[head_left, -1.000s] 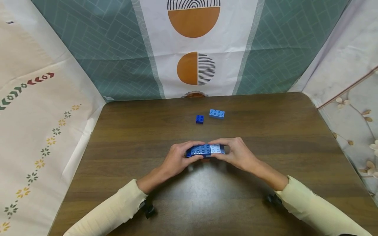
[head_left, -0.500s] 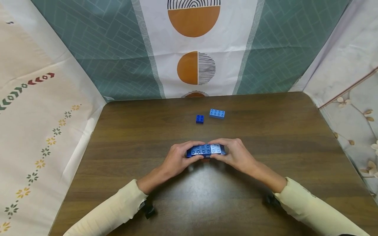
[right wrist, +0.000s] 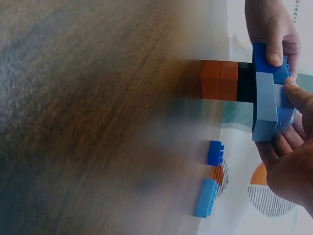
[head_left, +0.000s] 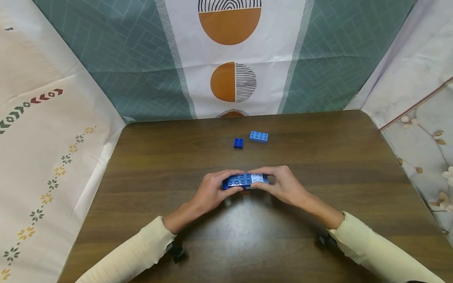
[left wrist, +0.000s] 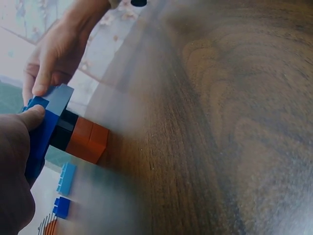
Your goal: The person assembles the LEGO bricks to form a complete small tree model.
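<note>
A T-shaped stack of toy building bricks (head_left: 238,181) stands on the table between my hands. Orange-red bricks (right wrist: 219,81) form its foot, with a dark brick (right wrist: 246,83) above them. Across the top runs a wider bar of dark blue and light blue bricks, studs up. My left hand (head_left: 212,189) grips the bar's left end, thumb on the near side and fingers on the far side. At the other end my right hand (head_left: 287,184) pinches the light blue part (head_left: 257,178) the same way. The fingers hide parts of both ends.
Behind the stack lie a small dark blue brick (head_left: 238,143) and a longer light blue brick (head_left: 259,136), apart from each other. The brown wooden table (head_left: 159,157) is bounded by a patterned cloth at the back and cloths at both sides.
Both hands keep the same grip on the stack, which stays in place. The whole head view has shifted slightly; the two loose bricks have not moved on the table.
</note>
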{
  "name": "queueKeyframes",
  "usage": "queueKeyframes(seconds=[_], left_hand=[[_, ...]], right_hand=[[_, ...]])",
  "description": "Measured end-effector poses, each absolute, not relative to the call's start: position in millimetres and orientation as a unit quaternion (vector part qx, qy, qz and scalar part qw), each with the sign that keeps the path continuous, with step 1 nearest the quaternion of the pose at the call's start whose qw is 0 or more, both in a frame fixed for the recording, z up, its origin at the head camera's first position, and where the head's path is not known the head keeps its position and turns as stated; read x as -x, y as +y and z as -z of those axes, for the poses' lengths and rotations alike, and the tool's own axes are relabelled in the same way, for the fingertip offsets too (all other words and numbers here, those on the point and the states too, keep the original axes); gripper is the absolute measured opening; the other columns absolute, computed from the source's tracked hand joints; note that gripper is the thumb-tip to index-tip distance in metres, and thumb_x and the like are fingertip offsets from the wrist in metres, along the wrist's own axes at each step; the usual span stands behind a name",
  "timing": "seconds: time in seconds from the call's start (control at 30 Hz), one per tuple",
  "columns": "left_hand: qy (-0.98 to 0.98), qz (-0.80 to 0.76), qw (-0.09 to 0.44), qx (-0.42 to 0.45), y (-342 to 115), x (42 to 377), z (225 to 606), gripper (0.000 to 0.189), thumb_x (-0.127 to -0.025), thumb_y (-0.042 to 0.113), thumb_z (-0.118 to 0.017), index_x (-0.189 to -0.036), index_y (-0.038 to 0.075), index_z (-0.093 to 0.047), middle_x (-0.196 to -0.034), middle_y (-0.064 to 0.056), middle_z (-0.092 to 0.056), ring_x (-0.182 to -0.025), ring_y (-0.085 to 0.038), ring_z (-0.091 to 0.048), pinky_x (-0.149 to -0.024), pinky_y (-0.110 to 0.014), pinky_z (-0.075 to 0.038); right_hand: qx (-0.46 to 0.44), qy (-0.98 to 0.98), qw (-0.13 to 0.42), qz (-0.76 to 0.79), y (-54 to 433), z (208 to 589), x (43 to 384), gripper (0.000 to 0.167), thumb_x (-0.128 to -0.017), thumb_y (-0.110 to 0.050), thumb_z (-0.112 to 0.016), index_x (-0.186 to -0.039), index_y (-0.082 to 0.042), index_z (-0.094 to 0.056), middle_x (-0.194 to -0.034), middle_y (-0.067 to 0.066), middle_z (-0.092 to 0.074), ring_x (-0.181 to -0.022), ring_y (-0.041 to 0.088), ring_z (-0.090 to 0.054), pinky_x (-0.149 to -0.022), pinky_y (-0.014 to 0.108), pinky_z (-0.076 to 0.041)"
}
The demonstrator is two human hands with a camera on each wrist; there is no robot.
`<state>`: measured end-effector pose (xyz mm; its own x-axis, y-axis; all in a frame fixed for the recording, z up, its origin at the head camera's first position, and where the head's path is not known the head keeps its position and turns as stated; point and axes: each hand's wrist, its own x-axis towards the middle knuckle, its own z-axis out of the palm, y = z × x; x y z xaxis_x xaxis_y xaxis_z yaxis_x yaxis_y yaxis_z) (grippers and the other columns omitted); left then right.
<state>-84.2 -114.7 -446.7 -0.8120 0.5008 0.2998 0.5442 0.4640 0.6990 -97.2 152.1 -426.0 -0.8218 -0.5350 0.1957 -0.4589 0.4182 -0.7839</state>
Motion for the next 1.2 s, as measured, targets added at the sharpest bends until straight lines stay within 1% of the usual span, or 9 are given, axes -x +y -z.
queueKeyframes(seconds=[0.13,0.27,0.5,0.73,0.83,0.9,0.97,1.07,1.2], left_hand=[[-0.854,0.421,0.029,0.305,-115,84,448,0.042,-0.097,0.023,-0.081,-0.137,0.017,-0.071,-0.127,-0.005,-0.075,-0.108,-0.013,-0.072,-0.090,-0.032,-0.061],[-0.853,0.421,0.034,0.306,-115,84,448,0.042,-0.097,0.023,-0.082,-0.137,0.017,-0.071,-0.127,-0.006,-0.075,-0.107,-0.014,-0.073,-0.090,-0.033,-0.061],[-0.851,0.419,0.037,0.314,-115,85,448,0.042,-0.097,0.022,-0.081,-0.137,0.015,-0.070,-0.129,-0.006,-0.075,-0.110,-0.015,-0.072,-0.091,-0.034,-0.061],[-0.853,0.410,0.035,0.320,-118,86,448,0.045,-0.096,0.025,-0.083,-0.139,0.016,-0.070,-0.131,-0.006,-0.074,-0.111,-0.016,-0.072,-0.093,-0.035,-0.061],[-0.854,0.406,0.033,0.324,-119,86,447,0.048,-0.096,0.027,-0.083,-0.140,0.016,-0.069,-0.133,-0.007,-0.073,-0.113,-0.018,-0.072,-0.094,-0.039,-0.060],[-0.854,0.405,0.031,0.326,-120,86,447,0.050,-0.096,0.028,-0.083,-0.142,0.015,-0.068,-0.135,-0.007,-0.072,-0.115,-0.019,-0.071,-0.096,-0.041,-0.060],[-0.853,0.405,0.029,0.328,-121,86,446,0.052,-0.096,0.028,-0.083,-0.143,0.014,-0.067,-0.137,-0.006,-0.071,-0.117,-0.020,-0.071,-0.098,-0.043,-0.059],[-0.852,0.407,0.028,0.328,-122,87,446,0.053,-0.095,0.028,-0.083,-0.143,0.012,-0.066,-0.138,-0.004,-0.071,-0.119,-0.019,-0.070,-0.100,-0.043,-0.058],[-0.849,0.413,0.034,0.328,-124,87,446,0.053,-0.095,0.026,-0.084,-0.142,0.010,-0.067,-0.138,-0.003,-0.071,-0.122,-0.017,-0.069,-0.102,-0.043,-0.057]], right_hand=[[0.299,0.840,0.040,0.452,152,427,98,0.033,-0.094,-0.018,-0.085,-0.126,-0.011,-0.079,-0.118,0.006,-0.079,-0.083,0.014,-0.067,-0.071,0.038,-0.060],[0.298,0.839,0.044,0.454,152,427,98,0.033,-0.094,-0.018,-0.084,-0.126,-0.011,-0.079,-0.118,0.006,-0.078,-0.085,0.014,-0.068,-0.073,0.038,-0.060],[0.292,0.838,0.063,0.457,154,427,100,0.036,-0.092,-0.018,-0.085,-0.127,-0.012,-0.078,-0.121,0.004,-0.078,-0.098,0.015,-0.071,-0.087,0.042,-0.061],[0.293,0.832,0.090,0.462,155,426,102,0.040,-0.093,-0.021,-0.085,-0.131,-0.012,-0.076,-0.126,0.006,-0.076,-0.105,0.018,-0.071,-0.093,0.047,-0.059],[0.293,0.822,0.113,0.476,157,424,106,0.045,-0.094,-0.021,-0.085,-0.136,-0.013,-0.073,-0.131,0.005,-0.074,-0.116,0.022,-0.070,-0.101,0.052,-0.056],[0.285,0.814,0.121,0.491,160,422,110,0.047,-0.094,-0.020,-0.085,-0.139,-0.012,-0.071,-0.136,0.004,-0.072,-0.123,0.028,-0.068,-0.107,0.055,-0.052],[0.274,0.810,0.116,0.505,163,420,117,0.049,-0.096,-0.018,-0.083,-0.142,-0.012,-0.068,-0.141,0.005,-0.069,-0.130,0.033,-0.064,-0.111,0.058,-0.048],[0.248,0.807,0.092,0.527,168,418,133,0.052,-0.097,-0.016,-0.081,-0.146,-0.011,-0.065,-0.146,0.006,-0.066,-0.133,0.039,-0.061,-0.113,0.062,-0.044],[0.215,0.805,0.059,0.549,175,420,161,0.060,-0.097,-0.014,-0.082,-0.152,-0.012,-0.060,-0.151,0.006,-0.061,-0.139,0.040,-0.057,-0.115,0.063,-0.042]])
